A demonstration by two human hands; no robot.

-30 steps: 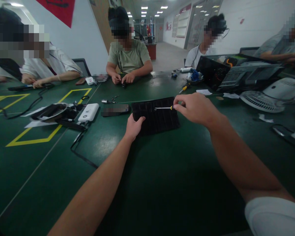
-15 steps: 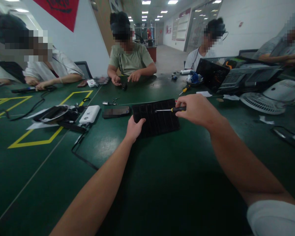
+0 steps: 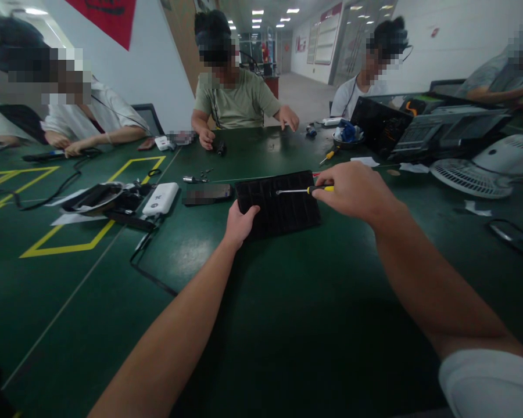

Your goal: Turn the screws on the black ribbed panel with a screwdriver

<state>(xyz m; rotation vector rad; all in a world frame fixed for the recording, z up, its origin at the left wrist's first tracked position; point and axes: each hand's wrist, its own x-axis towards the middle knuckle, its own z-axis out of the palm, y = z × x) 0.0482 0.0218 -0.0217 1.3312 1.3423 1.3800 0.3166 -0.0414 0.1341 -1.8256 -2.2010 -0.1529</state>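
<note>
My left hand (image 3: pixel 241 223) grips the left edge of a flat black panel (image 3: pixel 283 212) with ridged sections, its thumb lying over the front. The panel is tilted up toward me above the green table (image 3: pixel 279 313). Between the fingers of my right hand (image 3: pixel 353 188) is a screwdriver (image 3: pixel 294 191) with a black and yellow handle. Its metal shaft points left across the panel's upper part. Whether the tip touches the panel, I cannot tell. Just left of the panel lies a dark phone-like slab (image 3: pixel 206 194), with a small metal cylinder (image 3: pixel 194 180) behind it.
A white power bank (image 3: pixel 160 199) and a black pouch (image 3: pixel 91 199) with cables lie on the left. Another screwdriver (image 3: pixel 327 157) rests behind the panel. At right stand a white fan (image 3: pixel 483 168) and a dark computer case (image 3: pixel 448 130). Several people sit around the table.
Both hands, the panel and the screwdriver keep nearly the same pose, with the view shifted slightly. The person opposite has moved one hand outward, away from the small black object.
</note>
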